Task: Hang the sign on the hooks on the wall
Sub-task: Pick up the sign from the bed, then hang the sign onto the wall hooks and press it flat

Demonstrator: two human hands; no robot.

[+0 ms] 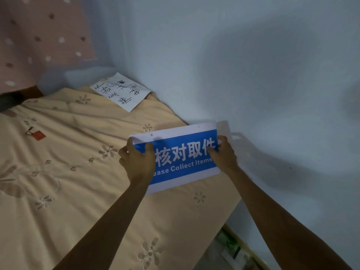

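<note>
A blue and white sign (181, 158) with white Chinese characters and the words "Collect Items" is held above the bed, close to the pale wall (243, 65). Two small holes show in its white top strip. My left hand (137, 159) grips its left edge, thumb over the front. My right hand (224, 154) grips its right edge the same way. No hooks show on the wall in this view.
An orange quilt (78, 162) with embroidered flowers covers the bed below the sign. A white paper sheet (121, 92) with handwritten characters lies at the bed's far end by the wall. A pink dotted curtain (39, 36) hangs at the upper left.
</note>
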